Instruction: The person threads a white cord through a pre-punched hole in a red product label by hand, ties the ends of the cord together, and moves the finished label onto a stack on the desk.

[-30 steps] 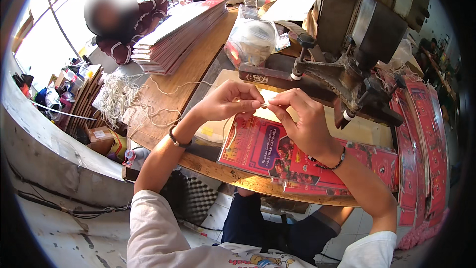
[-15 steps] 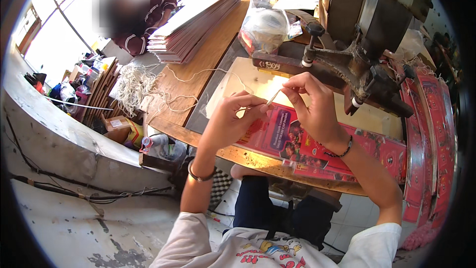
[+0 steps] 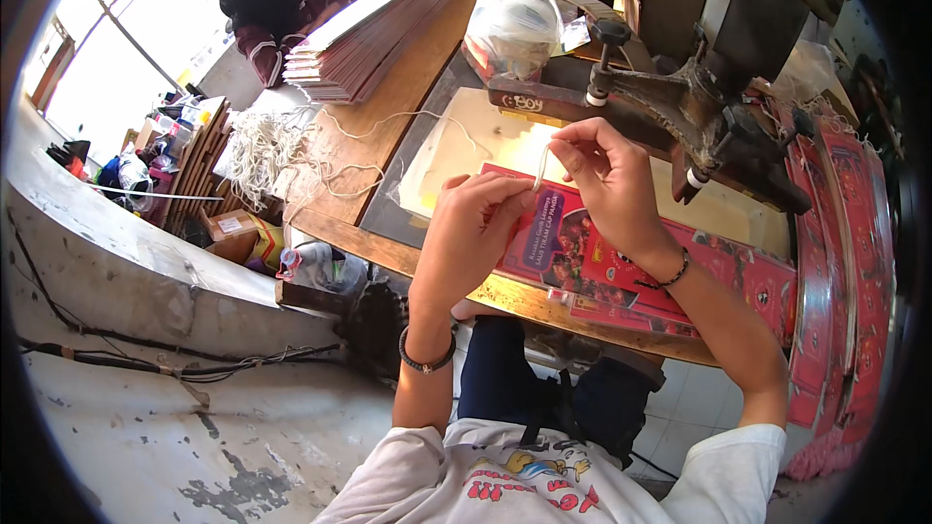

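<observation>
A short stretch of white string (image 3: 541,169) runs upright between my two hands, pinched at both ends. My left hand (image 3: 474,233) is closed with thumb and forefinger on its lower end. My right hand (image 3: 612,189) grips the upper end between thumb and fingertips. Directly below them lies a red printed sheet (image 3: 553,238) with a purple panel, overlapping more red printed sheets (image 3: 743,293) along the table's front edge. Whether the string is fastened to the upper sheet is hard to make out.
A metal press (image 3: 670,102) with a dark bar stands over a pale board (image 3: 451,141). Farther left are a tall stack of sheets (image 3: 374,49), a heap of string (image 3: 262,150) and a person (image 3: 291,15). A clear plastic bag (image 3: 510,34) sits behind the board. Red bundles (image 3: 830,262) hang at right.
The string has turned from slanted to nearly upright between my fingers. My left hand has moved slightly right, while my right hand has risen a little. The person at the back has shifted.
</observation>
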